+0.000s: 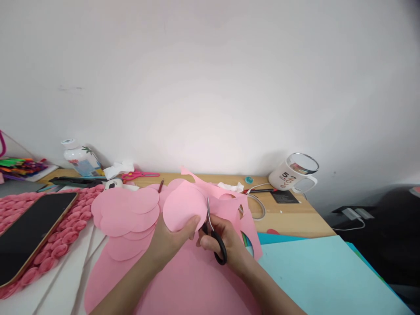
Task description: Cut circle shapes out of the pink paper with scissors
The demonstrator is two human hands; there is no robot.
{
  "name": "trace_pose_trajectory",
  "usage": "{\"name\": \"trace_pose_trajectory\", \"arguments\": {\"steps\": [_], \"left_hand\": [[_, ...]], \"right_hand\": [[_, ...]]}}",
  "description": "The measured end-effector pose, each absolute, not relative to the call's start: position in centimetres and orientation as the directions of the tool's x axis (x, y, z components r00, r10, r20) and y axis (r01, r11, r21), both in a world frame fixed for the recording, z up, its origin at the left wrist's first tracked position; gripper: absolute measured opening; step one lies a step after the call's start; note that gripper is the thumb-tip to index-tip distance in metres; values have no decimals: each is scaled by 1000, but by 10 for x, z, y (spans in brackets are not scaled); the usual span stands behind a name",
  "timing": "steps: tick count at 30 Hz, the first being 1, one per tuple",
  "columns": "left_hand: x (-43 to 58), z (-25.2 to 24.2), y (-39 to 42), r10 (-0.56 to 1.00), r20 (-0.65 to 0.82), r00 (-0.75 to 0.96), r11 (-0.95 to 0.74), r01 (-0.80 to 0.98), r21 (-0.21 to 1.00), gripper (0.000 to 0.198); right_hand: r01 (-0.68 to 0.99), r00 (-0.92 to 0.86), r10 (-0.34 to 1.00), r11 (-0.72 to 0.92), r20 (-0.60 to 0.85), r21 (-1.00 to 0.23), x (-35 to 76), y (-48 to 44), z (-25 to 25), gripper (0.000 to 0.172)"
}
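Between the thumb and fingers of my left hand (173, 236) is a pink paper circle (183, 205), held up over the desk. My right hand (225, 238) grips black-handled scissors (218, 249), whose blades rise along the circle's right edge. Whether the blades are fully closed is hard to make out. Several overlapping pink paper circles (124, 210) lie left of my hands. Pink paper offcuts (251, 232) with curved cut-outs spread to the right and behind. A large pink sheet (193, 280) lies beneath my forearms.
A phone (36, 232) rests on a pink textured mat (70, 236) at left. Pink scissors (138, 175), a white bottle (82, 157) and tissue stand near the wall. A white mug (288, 173) is at back right, with light blue sheets (321, 271) in front of it.
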State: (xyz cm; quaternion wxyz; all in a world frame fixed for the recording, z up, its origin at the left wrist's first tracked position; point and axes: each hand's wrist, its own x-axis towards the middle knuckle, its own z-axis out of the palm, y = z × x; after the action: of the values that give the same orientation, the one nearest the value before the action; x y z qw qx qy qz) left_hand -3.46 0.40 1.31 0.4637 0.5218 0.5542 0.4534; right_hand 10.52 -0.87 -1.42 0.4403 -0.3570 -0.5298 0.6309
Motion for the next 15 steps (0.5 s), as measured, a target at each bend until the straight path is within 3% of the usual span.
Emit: {"name": "trace_pose_trajectory", "arguments": {"steps": [15], "left_hand": [[-35,19,5,999,-44,-13,46,146,988,23]], "right_hand": [[-210,-335,942,-100,-25,-973,106,-8,-24,20]]}}
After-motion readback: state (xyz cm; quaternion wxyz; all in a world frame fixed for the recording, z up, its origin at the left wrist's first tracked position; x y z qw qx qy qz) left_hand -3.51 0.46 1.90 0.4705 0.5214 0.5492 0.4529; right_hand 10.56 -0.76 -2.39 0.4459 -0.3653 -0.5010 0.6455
